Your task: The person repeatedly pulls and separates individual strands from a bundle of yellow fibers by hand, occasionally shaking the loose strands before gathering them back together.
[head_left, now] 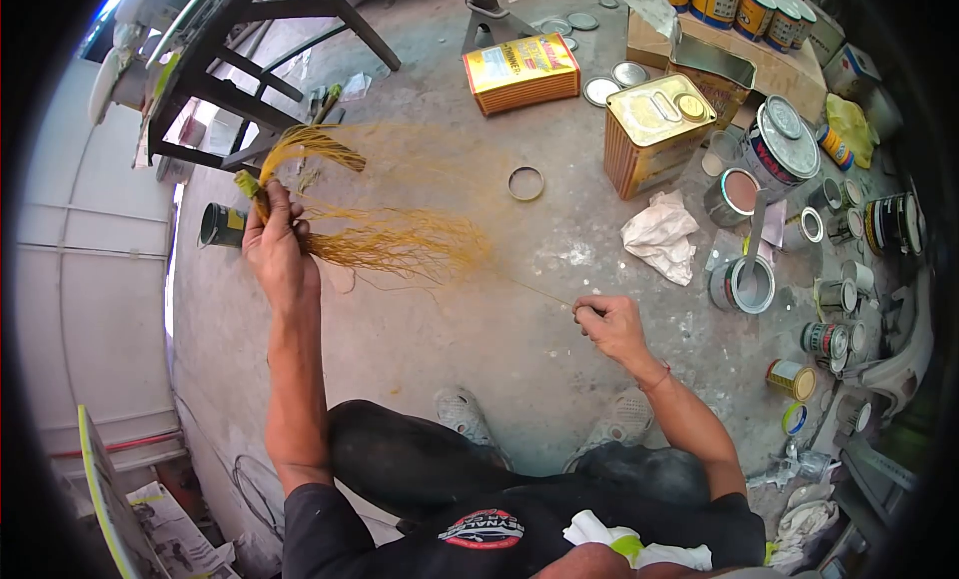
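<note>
My left hand (280, 251) is closed around a bundle of thin yellow-orange strands (400, 241). A piece of green-yellow tape (248, 185) shows at the bundle's upper end. Some strands arch over to the right above the hand, while the looser part spreads out below it, blurred at its far ends. Lower and to the right, my right hand (611, 329) is closed in a pinch. From its fingertips a single thin strand (541, 291) runs back up toward the loose ends of the bundle.
A thinner can (521, 71) lies on the concrete floor, with a metal canister (654, 134) farther right. Several paint tins crowd the right side, near a crumpled cloth (661, 236). A round lid (525, 183) lies mid-floor. A dark stand (225, 64) rises at upper left.
</note>
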Demonstrator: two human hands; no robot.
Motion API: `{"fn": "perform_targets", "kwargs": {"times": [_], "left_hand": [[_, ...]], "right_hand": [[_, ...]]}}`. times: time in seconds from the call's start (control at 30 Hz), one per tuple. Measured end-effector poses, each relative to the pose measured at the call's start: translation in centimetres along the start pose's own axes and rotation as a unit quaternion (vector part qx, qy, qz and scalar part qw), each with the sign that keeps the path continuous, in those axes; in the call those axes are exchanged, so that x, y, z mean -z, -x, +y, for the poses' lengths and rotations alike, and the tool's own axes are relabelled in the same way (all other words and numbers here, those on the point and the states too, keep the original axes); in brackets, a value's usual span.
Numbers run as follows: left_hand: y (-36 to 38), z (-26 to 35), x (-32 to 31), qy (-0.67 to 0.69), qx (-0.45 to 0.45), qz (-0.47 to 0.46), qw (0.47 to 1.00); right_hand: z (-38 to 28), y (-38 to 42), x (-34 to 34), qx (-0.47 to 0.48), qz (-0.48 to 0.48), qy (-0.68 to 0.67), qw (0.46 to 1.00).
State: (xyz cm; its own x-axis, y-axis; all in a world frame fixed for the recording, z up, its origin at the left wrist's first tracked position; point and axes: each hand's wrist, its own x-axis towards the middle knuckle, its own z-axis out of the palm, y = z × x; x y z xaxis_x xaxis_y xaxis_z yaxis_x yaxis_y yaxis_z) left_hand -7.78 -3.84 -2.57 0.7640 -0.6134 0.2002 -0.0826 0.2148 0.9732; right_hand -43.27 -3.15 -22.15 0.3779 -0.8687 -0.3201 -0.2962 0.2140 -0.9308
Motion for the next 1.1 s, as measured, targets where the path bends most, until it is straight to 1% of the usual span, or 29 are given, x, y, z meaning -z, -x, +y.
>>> {"fn": "perform_targets", "kwargs": {"times": [0.03, 0.07, 0.13, 0.17, 0.2, 0.27, 0.3, 0.33, 0.4, 0.43, 0.5, 0.57, 0.6, 0.63, 0.67, 0.7, 0.73, 0.77, 0.8, 0.83, 0.87, 0.9, 0.97, 1.0, 1.03, 1.07, 1.1], "left_hand": [[-1.2, 0.1, 1.2, 0.021, -0.016, 0.023, 0.999], [-2.6, -0.4, 2.8, 0.028, -0.019, 0.057, 0.998], [-3.5, -1.0, 4.0, 0.053, -0.025, 0.101, 0.993], [-4.0, -0.6, 4.5, 0.053, -0.026, 0.099, 0.993], [-4.5, 0.0, 5.1, 0.043, -0.046, 0.099, 0.993], [-4.1, 1.3, 4.4, 0.035, -0.071, 0.097, 0.992], [-2.4, 1.5, 2.9, -0.005, -0.008, 0.004, 1.000], [-0.6, 1.3, 1.5, -0.044, 0.057, -0.087, 0.994], [2.5, 0.1, -1.2, -0.077, 0.111, -0.183, 0.974], [4.2, -0.3, -2.5, -0.108, 0.119, -0.215, 0.963], [7.1, -1.1, -4.3, -0.146, 0.150, -0.285, 0.935], [9.3, -1.3, -5.2, -0.141, 0.196, -0.339, 0.909], [10.2, -1.1, -5.6, -0.130, 0.219, -0.359, 0.898], [11.0, -0.6, -6.0, -0.121, 0.248, -0.356, 0.893], [11.7, -0.6, -6.2, -0.119, 0.247, -0.357, 0.893], [12.1, -0.6, -6.2, -0.125, 0.252, -0.385, 0.879], [12.5, -0.6, -6.2, -0.131, 0.256, -0.413, 0.864], [12.9, -0.6, -6.1, -0.128, 0.272, -0.425, 0.854], [13.3, -0.6, -6.1, -0.127, 0.270, -0.426, 0.854], [13.7, -0.6, -6.1, -0.124, 0.266, -0.442, 0.848], [14.0, -0.6, -6.1, -0.123, 0.262, -0.457, 0.841], [14.2, -0.4, -6.2, -0.113, 0.272, -0.452, 0.842], [14.3, -1.4, -5.9, -0.110, 0.272, -0.436, 0.850], [14.4, -1.7, -5.9, -0.107, 0.273, -0.419, 0.859], [14.5, -1.8, -6.0, -0.107, 0.273, -0.420, 0.859], [14.7, -1.8, -6.3, -0.088, 0.290, -0.392, 0.869], [14.8, -1.8, -6.6, -0.070, 0.307, -0.363, 0.877]], "right_hand": [[1.7, -0.1, 0.4, -0.004, 0.037, 0.053, 0.998], [3.6, -0.3, 0.8, 0.005, 0.063, 0.076, 0.995], [7.9, -1.1, 2.4, 0.011, 0.118, 0.146, 0.982], [9.9, -1.3, 3.6, 0.007, 0.145, 0.192, 0.971], [11.1, -1.3, 5.0, 0.009, 0.146, 0.192, 0.970], [12.5, -1.5, 6.7, -0.074, 0.157, 0.224, 0.959], [11.7, -1.7, 6.5, -0.073, 0.158, 0.222, 0.959], [9.3, -2.0, 6.1, -0.035, 0.164, 0.164, 0.972], [3.0, -2.1, 5.2, 0.038, 0.155, 0.070, 0.985], [-0.8, -1.8, 4.5, 0.071, 0.143, 0.033, 0.987], [-6.6, -0.5, 3.4, 0.210, 0.111, 0.027, 0.971], [-10.7, 0.4, 2.9, 0.295, 0.073, 0.041, 0.952], [-11.5, 0.4, 2.4, 0.296, 0.075, 0.042, 0.951], [-12.3, 0.4, 1.9, 0.316, 0.059, 0.034, 0.946], [-12.8, 0.4, 1.4, 0.335, 0.042, 0.026, 0.941], [-13.1, 0.4, 1.0, 0.337, 0.042, 0.027, 0.940], [-13.2, 0.5, 0.6, 0.364, 0.042, 0.022, 0.930], [-13.2, 0.7, 0.2, 0.389, 0.041, 0.018, 0.920], [-13.0, 1.0, -0.1, 0.389, 0.043, 0.019, 0.920], [-12.8, 1.3, -0.4, 0.298, 0.016, -0.055, 0.953], [-12.6, 1.5, -0.6, 0.201, -0.011, -0.128, 0.971], [-12.5, 1.6, -0.4, 0.200, -0.009, -0.129, 0.971], [-12.5, 1.6, 0.3, 0.291, 0.056, -0.008, 0.955], [-12.6, 1.7, 0.2, 0.291, 0.056, -0.008, 0.955], [-12.7, 2.0, 0.2, 0.271, 0.054, 0.016, 0.961], [-12.9, 2.2, 0.2, 0.250, 0.052, 0.041, 0.966], [-13.0, 2.1, 0.1, 0.249, 0.053, 0.042, 0.966]]}}
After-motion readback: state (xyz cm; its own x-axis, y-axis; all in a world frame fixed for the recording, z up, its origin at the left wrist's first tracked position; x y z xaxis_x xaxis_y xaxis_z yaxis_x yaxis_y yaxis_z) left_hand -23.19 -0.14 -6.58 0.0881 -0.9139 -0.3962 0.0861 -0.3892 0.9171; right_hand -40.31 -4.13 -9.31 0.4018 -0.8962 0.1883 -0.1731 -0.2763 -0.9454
